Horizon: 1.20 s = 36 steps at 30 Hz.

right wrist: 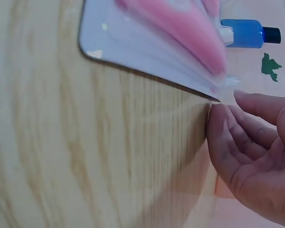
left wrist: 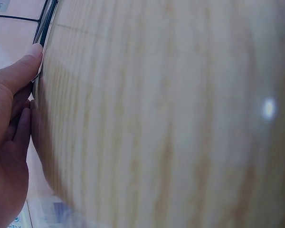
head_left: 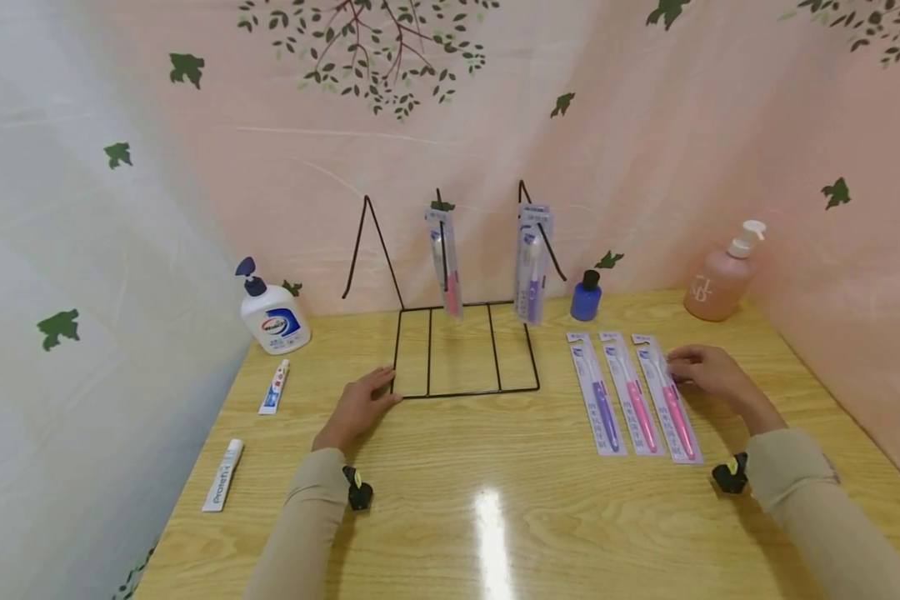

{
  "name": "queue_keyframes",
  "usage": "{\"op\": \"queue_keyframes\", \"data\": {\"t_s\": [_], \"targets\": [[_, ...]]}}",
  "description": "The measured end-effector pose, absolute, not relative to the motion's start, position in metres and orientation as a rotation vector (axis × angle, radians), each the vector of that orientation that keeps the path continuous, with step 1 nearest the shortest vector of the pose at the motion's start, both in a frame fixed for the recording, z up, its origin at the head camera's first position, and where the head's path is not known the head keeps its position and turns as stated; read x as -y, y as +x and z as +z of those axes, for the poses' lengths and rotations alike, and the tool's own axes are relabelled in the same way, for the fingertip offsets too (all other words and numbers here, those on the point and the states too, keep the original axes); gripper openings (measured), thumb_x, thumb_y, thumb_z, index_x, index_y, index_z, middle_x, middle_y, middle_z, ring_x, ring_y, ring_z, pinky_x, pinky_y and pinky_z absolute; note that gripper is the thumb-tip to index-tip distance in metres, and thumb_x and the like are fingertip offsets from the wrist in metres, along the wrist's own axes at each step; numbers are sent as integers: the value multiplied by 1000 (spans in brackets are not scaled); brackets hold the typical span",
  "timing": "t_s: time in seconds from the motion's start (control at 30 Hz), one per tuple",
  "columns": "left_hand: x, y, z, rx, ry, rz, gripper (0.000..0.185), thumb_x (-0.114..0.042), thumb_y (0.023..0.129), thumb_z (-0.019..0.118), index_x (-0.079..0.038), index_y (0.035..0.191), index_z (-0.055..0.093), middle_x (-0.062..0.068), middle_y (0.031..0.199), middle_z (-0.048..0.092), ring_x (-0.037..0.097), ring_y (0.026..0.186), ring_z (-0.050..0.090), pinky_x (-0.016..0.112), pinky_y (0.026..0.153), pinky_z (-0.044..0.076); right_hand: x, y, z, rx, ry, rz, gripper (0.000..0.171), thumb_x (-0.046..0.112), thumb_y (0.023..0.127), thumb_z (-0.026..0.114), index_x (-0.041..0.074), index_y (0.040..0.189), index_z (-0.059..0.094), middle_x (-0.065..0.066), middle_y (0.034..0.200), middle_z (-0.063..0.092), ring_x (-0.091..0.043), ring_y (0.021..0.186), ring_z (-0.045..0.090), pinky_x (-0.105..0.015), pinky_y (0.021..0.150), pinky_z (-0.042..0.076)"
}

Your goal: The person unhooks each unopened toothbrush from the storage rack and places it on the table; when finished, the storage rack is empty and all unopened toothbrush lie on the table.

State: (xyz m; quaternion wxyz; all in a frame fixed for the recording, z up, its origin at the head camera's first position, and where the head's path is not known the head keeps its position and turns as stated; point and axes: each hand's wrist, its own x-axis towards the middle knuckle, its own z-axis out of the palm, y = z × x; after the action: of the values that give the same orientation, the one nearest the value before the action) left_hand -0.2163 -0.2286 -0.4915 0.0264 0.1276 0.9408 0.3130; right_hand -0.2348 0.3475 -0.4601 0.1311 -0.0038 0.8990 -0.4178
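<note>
A black wire rack (head_left: 465, 354) stands mid-table, with a pink toothbrush pack (head_left: 446, 262) and a purple one (head_left: 532, 267) hanging from it. My left hand (head_left: 360, 404) lies flat on the wooden table (head_left: 495, 500), fingers straight, thumb (left wrist: 26, 66) against the rack's front left corner wire (left wrist: 43, 28). Three packs lie side by side to the right: purple (head_left: 598, 393), pink (head_left: 633, 393) and another pink (head_left: 673, 404). My right hand (head_left: 705, 371) pinches the top edge of that rightmost pack (right wrist: 171, 42), which lies flat, between thumb and fingertips (right wrist: 218, 118).
A white soap pump bottle (head_left: 273, 317), a small toothpaste tube (head_left: 274, 387) and a white tube (head_left: 222, 475) sit on the left. Behind the packs are a blue bottle (head_left: 586, 297) and a pink pump bottle (head_left: 722, 279). Cloth walls close in at the back and on both sides.
</note>
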Motion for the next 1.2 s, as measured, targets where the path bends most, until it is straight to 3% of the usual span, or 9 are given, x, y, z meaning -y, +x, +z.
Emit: {"op": "queue_keyframes", "data": {"t_s": [0.2, 0.47, 0.53, 0.73, 0.83, 1.07, 1.2], "targets": [[229, -217, -492, -2915, 407, 971, 56, -27, 93, 63, -5, 141, 47, 13, 149, 41, 35, 141, 32, 52, 115, 26, -344, -228, -452, -2746, -45, -1139, 48, 23, 98, 52, -12, 130, 45, -34, 118, 54, -33, 95, 62, -37, 77, 58], [228, -217, -489, -2922, 417, 966, 56, -26, 92, 64, -4, 141, 47, 14, 148, 42, 35, 140, 33, 52, 115, 27, -312, -215, -423, -3015, -172, -1173, 41, 27, 99, 53, -1, 129, 53, -23, 113, 59, -38, 100, 58, -19, 70, 49], [228, -216, -488, -2917, 405, 968, 56, -27, 93, 63, -4, 141, 47, 14, 149, 41, 35, 141, 32, 52, 115, 26, -302, -212, -416, -3068, -221, -1218, 38, 27, 98, 54, 2, 127, 56, -20, 110, 62, -32, 97, 60, -14, 70, 47], [228, -214, -487, -2908, 390, 975, 56, -26, 93, 63, -4, 141, 46, 14, 149, 41, 35, 141, 31, 53, 115, 25, -265, -207, -402, -3108, -416, -1413, 31, 20, 96, 59, 5, 123, 60, -13, 103, 66, 5, 86, 56, -2, 74, 43], [227, -214, -488, -2906, 383, 981, 56, -26, 93, 63, -4, 141, 47, 14, 149, 41, 34, 141, 31, 52, 115, 25, -247, -206, -398, -3100, -548, -1476, 29, 16, 95, 61, 5, 121, 62, -11, 101, 66, 10, 85, 54, -2, 76, 44], [227, -213, -488, -2914, 399, 987, 56, -25, 92, 64, -4, 141, 47, 14, 148, 42, 35, 141, 32, 53, 115, 26, -202, -210, -392, -3035, -801, -1553, 25, 10, 93, 63, 6, 117, 63, -10, 101, 67, 0, 88, 59, -7, 77, 48], [227, -214, -488, -2921, 418, 983, 56, -25, 92, 65, -4, 140, 47, 14, 148, 43, 34, 141, 33, 53, 115, 27, -179, -215, -395, -2984, -844, -1615, 26, 7, 91, 64, 3, 117, 63, -13, 103, 67, -12, 90, 63, -11, 76, 50]]}}
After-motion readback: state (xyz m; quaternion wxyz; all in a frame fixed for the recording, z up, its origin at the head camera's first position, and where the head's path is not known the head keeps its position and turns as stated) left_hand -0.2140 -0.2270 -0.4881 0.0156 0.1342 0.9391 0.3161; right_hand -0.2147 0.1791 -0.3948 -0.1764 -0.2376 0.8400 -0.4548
